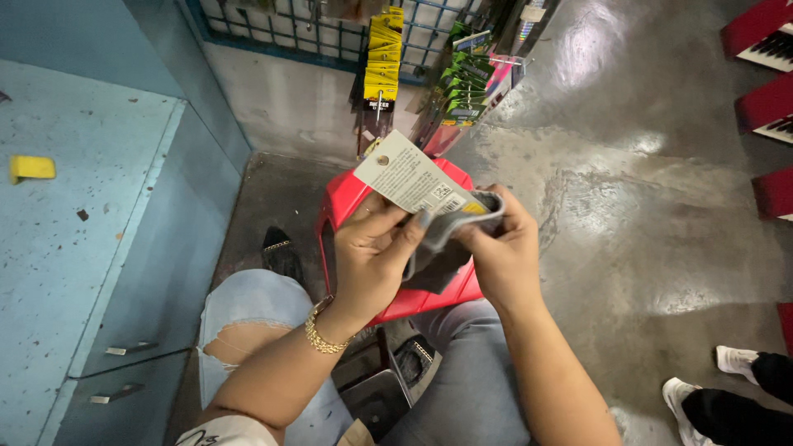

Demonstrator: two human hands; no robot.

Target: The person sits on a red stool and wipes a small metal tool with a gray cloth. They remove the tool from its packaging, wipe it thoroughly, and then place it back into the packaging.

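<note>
Both my hands hold a small grey fabric item (450, 235) with a white cardboard tag (409, 176) attached at its top. My left hand (372, 260) pinches the tag's lower edge and the fabric from the left, a gold bracelet on its wrist. From the right, my right hand (500, 252) grips the folded grey fabric. The item hovers above a red plastic stool (351, 198) in front of my knees, which are in light ripped jeans.
A blue cabinet (91, 239) with drawer handles stands at left, a yellow block (31, 168) on its top. Hanging yellow and green packets (384, 62) fill a wire rack ahead. Another person's white shoes (702, 388) are at lower right. Red shelves (768, 99) line the right edge.
</note>
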